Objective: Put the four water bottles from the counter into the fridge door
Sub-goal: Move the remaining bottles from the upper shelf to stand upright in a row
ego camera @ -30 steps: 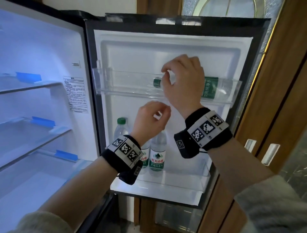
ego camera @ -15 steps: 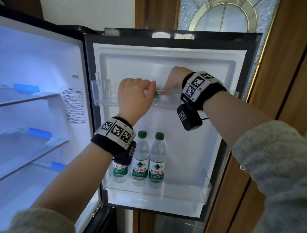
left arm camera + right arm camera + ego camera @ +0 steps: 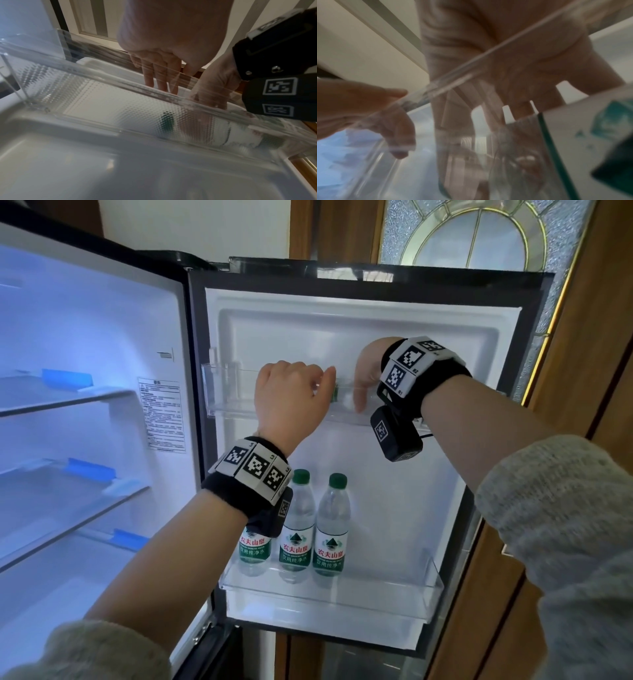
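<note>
A water bottle [image 3: 335,397] with a green cap lies on its side in the clear upper door shelf [image 3: 229,398]. My right hand [image 3: 366,385] reaches down into that shelf and grips the bottle [image 3: 590,135] near its shoulder, thumb in front and fingers behind. My left hand [image 3: 294,395] hangs over the shelf's front wall just left of the cap, its fingers [image 3: 159,81] straight inside and holding nothing. Three more bottles [image 3: 296,529] stand upright side by side at the left of the lower door shelf [image 3: 376,601]. My left wrist hides the top of the leftmost one.
The fridge compartment [image 3: 85,440] stands open on the left, lit, with bare glass shelves. Wooden panelling [image 3: 599,337] and a patterned glass window lie behind and right of the door. The right half of the lower door shelf holds nothing.
My left hand rose from in front of the lower bottles to the upper shelf. My right hand turned downward into that shelf onto the lying bottle. The view shifted upward.
</note>
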Demonstrator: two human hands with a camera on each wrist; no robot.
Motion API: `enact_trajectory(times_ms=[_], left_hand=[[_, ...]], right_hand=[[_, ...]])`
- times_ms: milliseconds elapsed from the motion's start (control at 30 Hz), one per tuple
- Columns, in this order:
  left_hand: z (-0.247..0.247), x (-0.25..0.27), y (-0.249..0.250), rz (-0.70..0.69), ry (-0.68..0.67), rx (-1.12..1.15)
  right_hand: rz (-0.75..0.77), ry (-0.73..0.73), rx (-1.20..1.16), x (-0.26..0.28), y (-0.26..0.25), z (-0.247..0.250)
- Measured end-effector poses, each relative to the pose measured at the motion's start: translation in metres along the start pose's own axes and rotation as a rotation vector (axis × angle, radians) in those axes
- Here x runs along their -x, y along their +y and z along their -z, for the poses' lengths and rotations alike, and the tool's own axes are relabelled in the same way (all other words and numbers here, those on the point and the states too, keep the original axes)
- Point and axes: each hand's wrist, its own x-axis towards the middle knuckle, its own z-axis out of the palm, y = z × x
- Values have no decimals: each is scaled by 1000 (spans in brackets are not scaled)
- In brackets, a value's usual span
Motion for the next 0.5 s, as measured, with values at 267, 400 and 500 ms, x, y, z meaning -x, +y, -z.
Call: enact_trajectory(times_ms=[267, 400, 500], left_hand=[[4, 1, 2, 10, -17, -4], [6, 2, 3, 16, -18, 0], [6, 2, 4, 25, -21, 2]], right_hand=[[-102, -29, -26, 4, -1, 5], [-72, 80, -24, 2, -5, 2], [-51, 192, 13, 5, -8, 2]])
